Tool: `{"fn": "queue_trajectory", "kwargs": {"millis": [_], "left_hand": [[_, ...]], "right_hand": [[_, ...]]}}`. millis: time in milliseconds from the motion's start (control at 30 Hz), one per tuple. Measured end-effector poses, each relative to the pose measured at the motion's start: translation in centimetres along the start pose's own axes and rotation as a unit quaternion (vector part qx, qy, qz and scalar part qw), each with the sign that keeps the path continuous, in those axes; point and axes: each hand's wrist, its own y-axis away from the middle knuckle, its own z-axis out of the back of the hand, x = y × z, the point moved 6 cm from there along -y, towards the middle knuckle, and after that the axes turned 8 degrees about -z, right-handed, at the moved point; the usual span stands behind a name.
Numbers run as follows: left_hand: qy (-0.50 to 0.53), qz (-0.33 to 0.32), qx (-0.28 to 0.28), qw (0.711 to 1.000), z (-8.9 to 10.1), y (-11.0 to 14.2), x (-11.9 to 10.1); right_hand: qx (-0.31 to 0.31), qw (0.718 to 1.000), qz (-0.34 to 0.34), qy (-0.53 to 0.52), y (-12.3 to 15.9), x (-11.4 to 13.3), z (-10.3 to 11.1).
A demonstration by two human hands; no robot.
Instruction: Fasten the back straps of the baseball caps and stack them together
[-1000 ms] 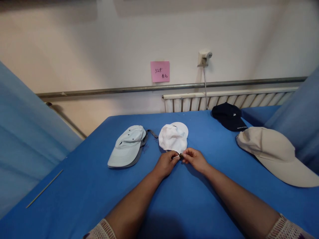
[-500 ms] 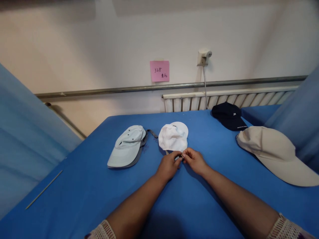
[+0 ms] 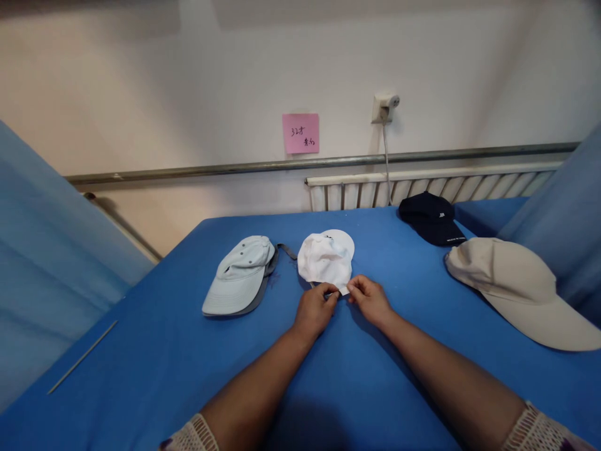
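Note:
A white cap (image 3: pixel 323 258) lies on the blue-covered surface with its brim pointing away from me. At its near edge, my right hand (image 3: pixel 372 302) pinches the white back strap (image 3: pixel 344 290) between thumb and fingertips. My left hand (image 3: pixel 315 311) is closed on the strap's other side, thumb and forefinger together; its grip partly hides the strap and any buckle there. To the left rests a pale blue cap (image 3: pixel 240 272) over a darker grey one (image 3: pixel 256 302), whose grey strap (image 3: pixel 287 252) reaches toward the white cap.
At the right are a beige cap (image 3: pixel 511 272) and, behind it, a navy cap (image 3: pixel 429 216). A thin stick (image 3: pixel 82 357) lies at the left. Beyond the surface run a metal rail (image 3: pixel 225 169) and a radiator (image 3: pixel 366 193). Blue curtains (image 3: pixel 42 269) hang on both sides.
My hands have moved slightly apart at the strap, and a short white end now shows between them. The white cap has shifted a little; the other caps are unmoved.

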Motion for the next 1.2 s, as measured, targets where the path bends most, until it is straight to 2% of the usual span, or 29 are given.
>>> {"fn": "queue_trajectory", "kwargs": {"millis": [300,600,767,867,933,1033,1133,1200], "left_hand": [[0.033,0.009,-0.052,0.998,0.3,-0.2,0.3],[0.051,0.000,-0.072,0.996,0.3,-0.4,0.7],[0.091,0.027,-0.080,0.992,0.3,-0.4,1.1],[0.116,0.044,-0.085,0.989,0.3,-0.4,1.2],[0.137,0.055,-0.096,0.984,0.3,-0.4,1.3],[0.167,0.064,-0.108,0.978,0.4,-0.3,1.3],[0.174,0.058,-0.108,0.977,0.4,-0.3,1.1],[0.163,0.048,-0.110,0.979,0.5,-0.3,0.8]], "right_hand": [[-0.006,0.999,-0.014,-0.052,0.1,0.2,-0.1],[-0.016,0.997,-0.011,-0.077,-0.1,0.3,0.0],[-0.018,0.997,-0.014,-0.073,-0.2,0.0,0.1],[-0.020,0.992,-0.047,-0.113,-0.1,0.0,0.0],[-0.023,0.978,-0.107,-0.179,0.5,-0.3,-0.3],[0.018,0.931,-0.203,-0.303,2.0,-0.4,-1.4],[0.098,0.881,-0.236,-0.398,3.2,0.3,-2.8],[0.114,0.863,-0.238,-0.432,3.5,0.6,-3.2]]}}
